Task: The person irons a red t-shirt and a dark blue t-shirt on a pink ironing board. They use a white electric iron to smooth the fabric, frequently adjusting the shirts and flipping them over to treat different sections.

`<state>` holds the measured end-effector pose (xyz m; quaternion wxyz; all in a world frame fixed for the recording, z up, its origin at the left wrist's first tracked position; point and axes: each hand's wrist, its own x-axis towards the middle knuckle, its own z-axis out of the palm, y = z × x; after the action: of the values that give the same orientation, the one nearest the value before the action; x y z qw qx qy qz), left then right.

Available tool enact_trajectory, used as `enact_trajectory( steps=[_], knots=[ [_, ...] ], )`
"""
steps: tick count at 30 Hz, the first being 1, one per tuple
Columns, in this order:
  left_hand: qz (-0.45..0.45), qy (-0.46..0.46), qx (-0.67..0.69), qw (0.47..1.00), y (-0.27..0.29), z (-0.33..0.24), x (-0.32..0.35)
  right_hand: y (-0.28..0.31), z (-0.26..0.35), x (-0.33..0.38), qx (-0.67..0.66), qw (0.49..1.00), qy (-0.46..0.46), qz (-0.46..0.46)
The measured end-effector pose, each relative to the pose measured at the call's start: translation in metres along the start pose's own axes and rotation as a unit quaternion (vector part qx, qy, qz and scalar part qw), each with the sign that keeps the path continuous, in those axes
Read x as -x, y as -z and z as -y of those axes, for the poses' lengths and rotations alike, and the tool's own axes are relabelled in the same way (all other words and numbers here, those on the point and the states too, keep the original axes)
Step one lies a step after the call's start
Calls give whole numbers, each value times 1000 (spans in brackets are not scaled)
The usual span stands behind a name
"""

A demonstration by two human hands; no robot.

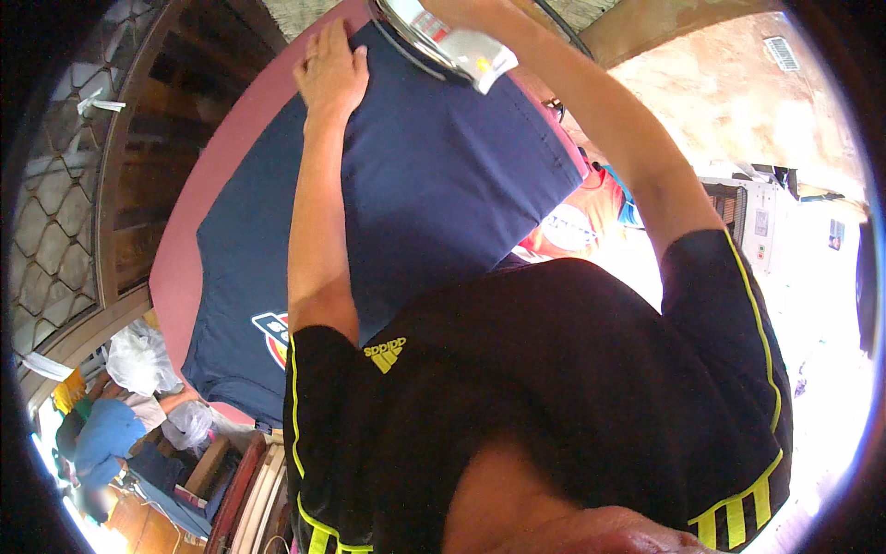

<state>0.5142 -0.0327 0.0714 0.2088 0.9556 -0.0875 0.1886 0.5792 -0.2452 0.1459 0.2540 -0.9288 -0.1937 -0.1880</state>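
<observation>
Fingers loosely spread, the left hand (pixel 332 76) lies over the edge of the navy T-shirt (pixel 452 175) on the pink-covered board (pixel 175 249), seemingly steadying the cloth for the iron (pixel 429 42) at the right hand (pixel 466 11), whose grip I cannot tell.

Harsh white glare at right, dimmer upper left, strong fisheye curvature, black vignetted corners.
</observation>
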Motion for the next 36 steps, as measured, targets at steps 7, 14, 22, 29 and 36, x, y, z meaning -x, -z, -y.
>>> enact_trajectory(
  steps=[7, 14, 22, 29, 36],
  knots=[
    [-41, 32, -169, 984, 3, 15, 20, 3, -20, -26, 108, 987, 68, 98],
    [-74, 39, -158, 984, 6, 11, 24, 54, 0, 40, 212, 966, 120, 83],
    [-69, 30, -177, 981, -4, 16, 20, 10, -29, -57, 55, 995, -64, 50],
    [-66, 21, -210, 975, -9, 54, 24, 72, 7, 48, 120, 982, 64, 133],
    [-91, 7, -163, 982, 3, 38, 21, 139, -17, 193, -70, 995, 54, 54]
  ],
)
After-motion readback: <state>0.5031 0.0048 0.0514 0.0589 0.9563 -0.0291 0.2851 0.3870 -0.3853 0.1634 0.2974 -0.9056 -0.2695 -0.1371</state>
